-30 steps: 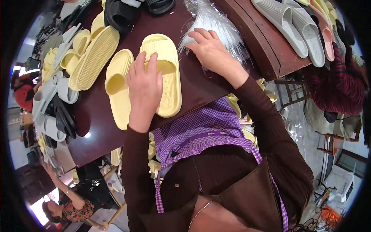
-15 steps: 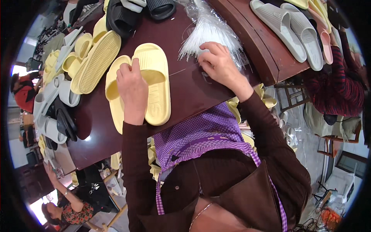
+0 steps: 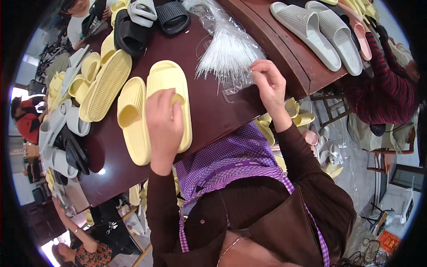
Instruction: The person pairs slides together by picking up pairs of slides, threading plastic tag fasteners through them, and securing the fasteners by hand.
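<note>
Yellow slide sandals lie as a pair side by side on the dark brown tabletop [image 3: 213, 111], just in front of the person's purple checked apron [image 3: 231, 164]. On the right-hand sandal [image 3: 171, 95] the left hand [image 3: 163, 122] lies flat, palm down, fingers together and pressed on the strap and footbed, not closed around anything. Its partner, the left-hand sandal [image 3: 131, 118], touches it along the side and lies bare. The right hand [image 3: 269, 84] is at the near edge of a fanned bundle of thin white plastic ties [image 3: 229, 53] that rests in a clear plastic wrapper [image 3: 222, 26]; thumb and forefinger are pinched together at the tie ends, though whether they grip one cannot be told. Further left on the tabletop lies a heap of more yellow sandals [image 3: 100, 82], with black sandals [image 3: 151, 20] behind them and grey ones [image 3: 58, 129] at the far left edge. On a raised ledge at upper right sit two grey sandals [image 3: 320, 33] beside a pink one [image 3: 358, 33].
</note>
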`<action>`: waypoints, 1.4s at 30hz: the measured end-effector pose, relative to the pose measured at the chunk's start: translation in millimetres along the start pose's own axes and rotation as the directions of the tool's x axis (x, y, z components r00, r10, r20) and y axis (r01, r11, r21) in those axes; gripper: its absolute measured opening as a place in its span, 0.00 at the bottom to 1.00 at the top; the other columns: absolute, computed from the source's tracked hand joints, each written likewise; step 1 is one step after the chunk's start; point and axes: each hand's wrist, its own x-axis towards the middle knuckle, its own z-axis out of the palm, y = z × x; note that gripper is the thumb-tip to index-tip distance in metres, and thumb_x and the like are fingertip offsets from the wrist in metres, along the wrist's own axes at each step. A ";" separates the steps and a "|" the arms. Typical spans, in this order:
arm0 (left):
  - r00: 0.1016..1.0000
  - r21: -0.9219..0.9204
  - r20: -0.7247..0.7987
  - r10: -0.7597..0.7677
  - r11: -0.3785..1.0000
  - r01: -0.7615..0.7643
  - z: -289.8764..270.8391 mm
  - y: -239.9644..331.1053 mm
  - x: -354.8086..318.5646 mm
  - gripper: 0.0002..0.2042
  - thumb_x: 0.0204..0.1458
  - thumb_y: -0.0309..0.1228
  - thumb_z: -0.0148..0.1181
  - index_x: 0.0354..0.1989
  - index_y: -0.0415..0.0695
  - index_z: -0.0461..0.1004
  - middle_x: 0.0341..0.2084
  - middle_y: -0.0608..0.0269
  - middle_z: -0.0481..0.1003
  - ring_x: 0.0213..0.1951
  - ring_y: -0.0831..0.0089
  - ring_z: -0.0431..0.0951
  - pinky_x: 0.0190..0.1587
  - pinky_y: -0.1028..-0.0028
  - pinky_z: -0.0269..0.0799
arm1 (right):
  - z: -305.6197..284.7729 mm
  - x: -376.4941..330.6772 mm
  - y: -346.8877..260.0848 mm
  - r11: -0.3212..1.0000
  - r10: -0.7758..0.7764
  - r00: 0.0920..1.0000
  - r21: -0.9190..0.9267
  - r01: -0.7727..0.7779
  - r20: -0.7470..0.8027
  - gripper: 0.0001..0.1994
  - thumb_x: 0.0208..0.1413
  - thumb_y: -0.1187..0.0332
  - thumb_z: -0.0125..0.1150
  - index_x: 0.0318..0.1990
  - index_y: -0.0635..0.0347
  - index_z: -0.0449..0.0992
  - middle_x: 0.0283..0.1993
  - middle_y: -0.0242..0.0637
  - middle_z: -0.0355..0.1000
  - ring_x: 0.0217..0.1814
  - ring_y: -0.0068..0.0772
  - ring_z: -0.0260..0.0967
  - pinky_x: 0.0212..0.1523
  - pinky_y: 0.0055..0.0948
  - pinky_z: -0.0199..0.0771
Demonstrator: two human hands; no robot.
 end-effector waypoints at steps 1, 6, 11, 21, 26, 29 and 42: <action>0.999 -0.117 0.044 -0.031 0.993 0.036 3.1 5.1 -1.5 0.12 0.48 0.21 0.54 0.42 0.36 0.72 0.38 0.50 0.71 0.43 0.55 0.71 0.48 0.61 0.65 | 0.5 -0.9 -2.8 1.000 0.016 1.000 0.012 -0.016 0.004 0.07 0.43 0.83 0.56 0.30 0.63 0.73 0.38 0.38 0.71 0.42 0.35 0.68 0.46 0.27 0.65; 0.979 -0.463 0.177 -0.103 0.869 0.175 27.7 32.9 -0.5 0.07 0.49 0.22 0.57 0.37 0.36 0.74 0.32 0.53 0.73 0.36 0.58 0.73 0.40 0.66 0.69 | 14.2 -6.6 -17.3 0.926 -0.250 0.955 -0.248 0.285 0.162 0.07 0.42 0.83 0.58 0.30 0.63 0.73 0.34 0.37 0.72 0.40 0.35 0.68 0.45 0.28 0.64; 0.978 -0.603 0.136 -0.156 0.771 0.207 42.5 49.1 3.5 0.05 0.50 0.20 0.57 0.35 0.36 0.74 0.31 0.55 0.74 0.32 0.66 0.74 0.35 0.73 0.70 | 28.4 -9.5 -23.9 0.913 -0.265 0.926 -0.238 0.330 0.269 0.08 0.41 0.81 0.60 0.30 0.61 0.74 0.33 0.35 0.72 0.40 0.35 0.69 0.44 0.29 0.63; 0.949 -0.921 0.147 -0.278 0.311 0.234 45.4 34.6 -0.5 0.03 0.58 0.21 0.49 0.38 0.36 0.68 0.30 0.57 0.74 0.33 0.72 0.75 0.38 0.75 0.72 | 24.8 31.6 9.1 0.846 -0.254 0.849 -0.318 0.427 0.463 0.14 0.44 0.74 0.64 0.41 0.62 0.74 0.44 0.41 0.74 0.50 0.42 0.70 0.52 0.37 0.64; 0.908 -0.960 0.187 -0.375 0.125 0.249 30.9 34.6 -2.8 0.03 0.61 0.23 0.44 0.40 0.39 0.65 0.28 0.58 0.74 0.30 0.73 0.74 0.37 0.75 0.72 | 12.3 53.1 25.1 0.795 -0.062 0.847 -0.487 0.362 0.527 0.21 0.46 0.72 0.64 0.50 0.63 0.70 0.52 0.45 0.70 0.58 0.47 0.65 0.58 0.41 0.61; 0.913 -0.966 0.124 -0.389 0.161 0.200 16.9 18.1 -6.6 0.03 0.61 0.25 0.44 0.40 0.40 0.65 0.23 0.61 0.70 0.25 0.75 0.70 0.32 0.76 0.71 | 11.2 55.2 34.4 0.690 -0.080 0.833 -0.573 0.442 0.547 0.26 0.47 0.70 0.64 0.55 0.63 0.66 0.57 0.48 0.66 0.63 0.49 0.60 0.61 0.41 0.59; 0.784 -0.931 0.142 -0.604 0.188 0.313 -89.2 -15.0 -41.8 0.03 0.58 0.22 0.48 0.38 0.39 0.68 0.18 0.68 0.64 0.19 0.82 0.63 0.21 0.82 0.57 | 23.3 63.1 -2.9 0.734 -0.158 0.836 -0.504 0.455 0.525 0.20 0.48 0.71 0.64 0.51 0.63 0.72 0.53 0.47 0.70 0.55 0.47 0.67 0.54 0.37 0.66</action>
